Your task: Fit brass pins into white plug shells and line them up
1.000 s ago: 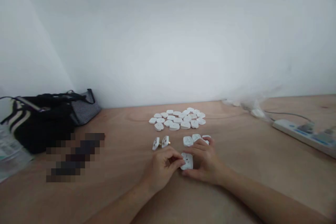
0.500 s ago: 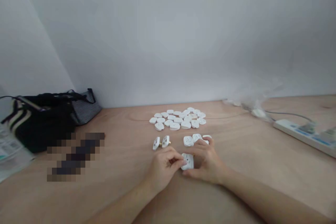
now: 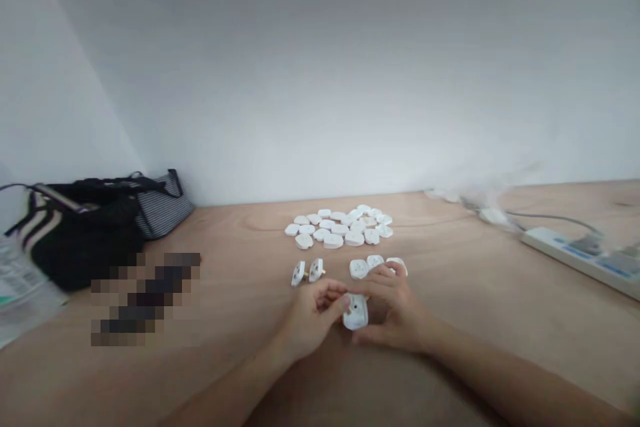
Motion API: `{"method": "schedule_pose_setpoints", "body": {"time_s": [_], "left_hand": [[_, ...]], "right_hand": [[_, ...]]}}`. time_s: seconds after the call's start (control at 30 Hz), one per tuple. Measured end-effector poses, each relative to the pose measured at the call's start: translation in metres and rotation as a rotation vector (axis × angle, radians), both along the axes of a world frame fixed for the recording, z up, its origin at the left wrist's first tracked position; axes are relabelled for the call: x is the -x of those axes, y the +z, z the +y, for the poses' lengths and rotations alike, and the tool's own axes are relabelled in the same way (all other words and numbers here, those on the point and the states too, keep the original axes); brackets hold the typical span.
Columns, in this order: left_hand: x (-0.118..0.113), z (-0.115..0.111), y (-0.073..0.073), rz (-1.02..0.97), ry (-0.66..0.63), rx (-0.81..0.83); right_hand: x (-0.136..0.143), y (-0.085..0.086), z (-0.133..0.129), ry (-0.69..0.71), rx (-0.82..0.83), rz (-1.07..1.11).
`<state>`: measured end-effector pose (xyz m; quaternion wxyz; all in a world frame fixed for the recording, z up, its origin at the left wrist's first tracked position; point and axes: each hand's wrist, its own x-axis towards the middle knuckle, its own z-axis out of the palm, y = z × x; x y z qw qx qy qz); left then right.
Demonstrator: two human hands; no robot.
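Note:
Between my hands, just above the wooden table, is a white plug adapter (image 3: 355, 313) with its holed face turned toward me. My left hand (image 3: 315, 317) is closed at its left edge, the thumb pressing near the upper left corner. My right hand (image 3: 400, 313) curls round its other side, index finger along the top and thumb by the lower right edge. Just beyond, two adapters, a left one (image 3: 299, 273) and a right one (image 3: 316, 270), stand on edge with brass pins to the right. Behind my right fingers lie three white pieces (image 3: 358, 269), partly covered.
Several white adapter pieces (image 3: 333, 241) lie in a cluster near the wall. A black bag (image 3: 85, 233) and a pixelated dark patch (image 3: 150, 293) are on the left. A power strip (image 3: 575, 257) and clear plastic (image 3: 490, 200) are on the right.
My left thumb has drawn back up and left across the adapter's face, and the adapter has tilted slightly and dropped a little. My right thumb has shifted slightly right. The wall looks brighter.

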<state>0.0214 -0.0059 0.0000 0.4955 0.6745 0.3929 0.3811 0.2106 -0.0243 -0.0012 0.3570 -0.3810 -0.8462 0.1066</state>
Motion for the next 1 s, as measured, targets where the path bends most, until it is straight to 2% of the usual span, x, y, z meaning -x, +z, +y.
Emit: {"method": "schedule_pose_setpoints", "body": {"time_s": [0.13,0.2,0.27,0.37,0.43,0.57,0.77,1.0], "left_hand": [[-0.003,0.002,-0.001,-0.030,0.026,0.088],[0.000,0.003,0.001,-0.005,0.027,0.079],[0.004,0.003,0.003,0.097,0.046,-0.030],[0.013,0.002,0.006,0.375,0.064,-0.224],[0.016,0.000,0.005,0.515,0.056,-0.265],[0.016,-0.001,0.002,0.625,0.041,-0.284],[0.014,-0.001,0.004,0.640,0.039,-0.369],[0.016,-0.001,0.014,0.454,0.067,-0.443]], "right_hand": [[-0.001,0.003,0.000,0.006,0.018,0.003],[-0.004,0.003,0.001,0.001,0.015,0.000],[-0.008,0.002,0.004,-0.018,0.014,-0.001],[-0.016,-0.002,0.009,-0.083,0.024,0.001],[-0.019,-0.004,0.011,-0.116,0.038,-0.004],[-0.020,-0.005,0.011,-0.111,0.064,-0.016],[-0.016,0.000,0.007,-0.061,0.088,-0.016],[-0.012,0.001,0.004,-0.024,0.107,-0.004]]}}
